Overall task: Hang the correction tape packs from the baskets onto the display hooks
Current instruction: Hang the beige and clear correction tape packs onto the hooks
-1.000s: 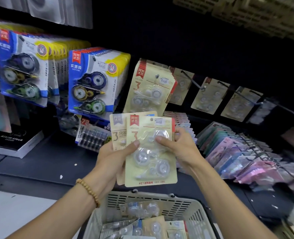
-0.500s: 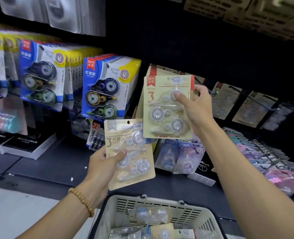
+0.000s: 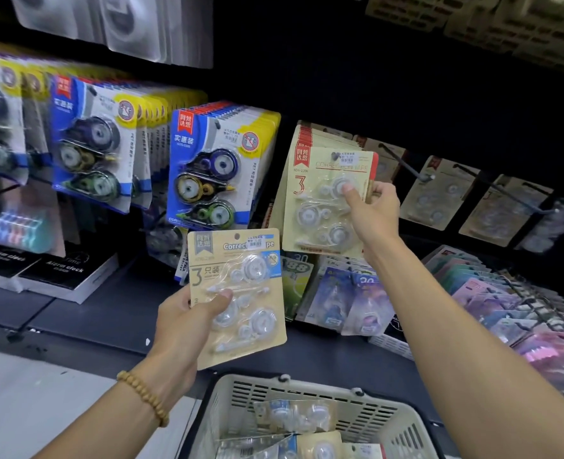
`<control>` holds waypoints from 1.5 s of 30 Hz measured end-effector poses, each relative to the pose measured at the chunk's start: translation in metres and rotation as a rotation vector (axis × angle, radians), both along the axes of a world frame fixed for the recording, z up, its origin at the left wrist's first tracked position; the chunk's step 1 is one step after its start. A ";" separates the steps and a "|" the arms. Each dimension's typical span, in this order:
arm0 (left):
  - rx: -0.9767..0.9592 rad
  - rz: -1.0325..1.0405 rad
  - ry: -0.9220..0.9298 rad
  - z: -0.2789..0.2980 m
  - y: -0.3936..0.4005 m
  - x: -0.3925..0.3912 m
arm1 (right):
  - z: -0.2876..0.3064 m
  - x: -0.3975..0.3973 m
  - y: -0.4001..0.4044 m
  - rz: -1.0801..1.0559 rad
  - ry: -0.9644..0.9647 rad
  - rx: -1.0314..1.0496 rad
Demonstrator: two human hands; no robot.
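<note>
Beige cardboard blister pack of three clear correction tapes [image 3: 328, 200] sits at the front of its matching stack, pinched by the right hand [image 3: 371, 210], thumb on the blister. Its hang hole may miss the hook tip (hidden behind the card), bending the card. The left hand [image 3: 187, 321] grips a second beige pack [image 3: 237, 293] above the grey plastic basket [image 3: 370, 419], nearer and lower; a slack thumb could drop it.

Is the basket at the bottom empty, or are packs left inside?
Not empty. The basket holds several packs inside it.
</note>
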State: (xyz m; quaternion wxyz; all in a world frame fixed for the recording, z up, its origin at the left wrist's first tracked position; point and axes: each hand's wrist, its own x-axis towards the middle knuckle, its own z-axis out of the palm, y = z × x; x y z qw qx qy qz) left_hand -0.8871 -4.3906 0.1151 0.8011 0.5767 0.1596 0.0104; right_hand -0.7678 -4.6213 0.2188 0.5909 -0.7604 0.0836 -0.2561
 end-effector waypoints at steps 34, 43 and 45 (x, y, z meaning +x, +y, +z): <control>0.204 -0.107 0.032 -0.008 -0.061 0.027 | 0.009 -0.051 -0.005 0.196 -0.054 -0.034; 0.206 -0.122 0.059 -0.008 -0.055 0.020 | 0.017 -0.027 0.007 0.139 -0.032 0.122; 0.208 -0.130 0.056 -0.008 -0.053 0.018 | 0.012 -0.027 0.006 0.123 -0.023 0.143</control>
